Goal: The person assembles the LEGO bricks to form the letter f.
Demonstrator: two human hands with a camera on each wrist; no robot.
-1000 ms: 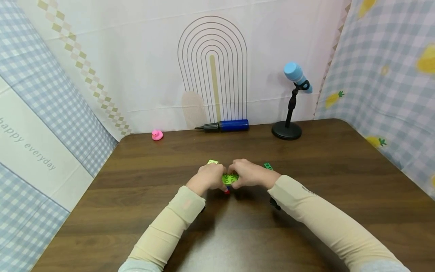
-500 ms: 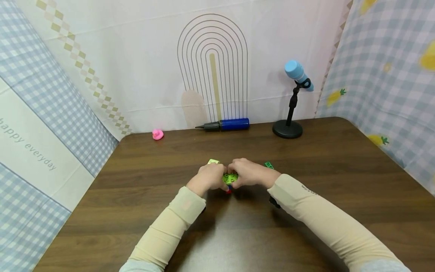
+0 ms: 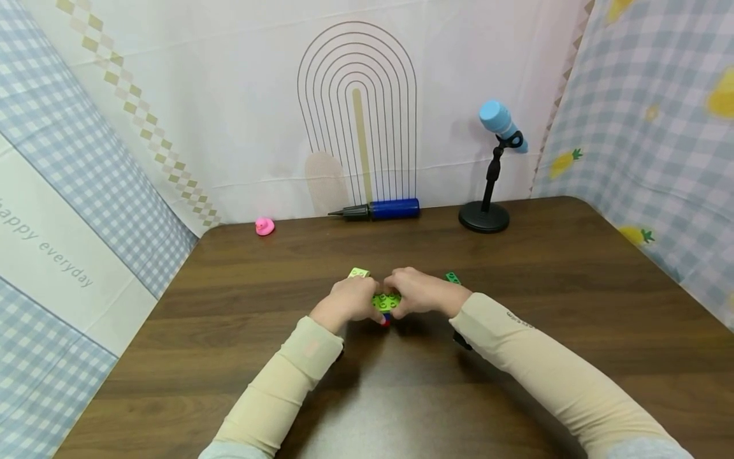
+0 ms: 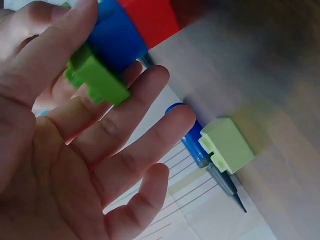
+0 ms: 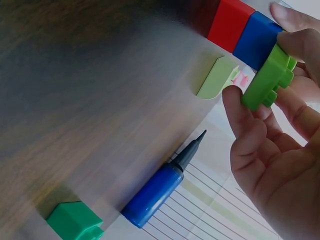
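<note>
A stack of toy building blocks stands between both hands at mid-table. On top is a lime green block [image 3: 386, 303], wider than the blue block [image 4: 117, 40] beneath it, with a red block [image 5: 230, 25] at the bottom. My left hand [image 3: 352, 299] holds the stack from the left, its thumb over the blue and lime green blocks. From the right, my right hand [image 3: 421, 293] pinches the lime green block between thumb and fingers. In the right wrist view, the lime green block overhangs the blue one, studs facing away from it.
A pale yellow-green block [image 3: 359, 273] lies just behind the left hand, and a dark green block [image 3: 453, 278] lies beyond the right wrist. Along the back edge are a pink toy duck [image 3: 265, 226], a blue hand pump [image 3: 394, 209] and a light blue microphone [image 3: 496, 120] on a black stand.
Both hands stay on the block stack with almost no movement. The head view has shifted slightly.
</note>
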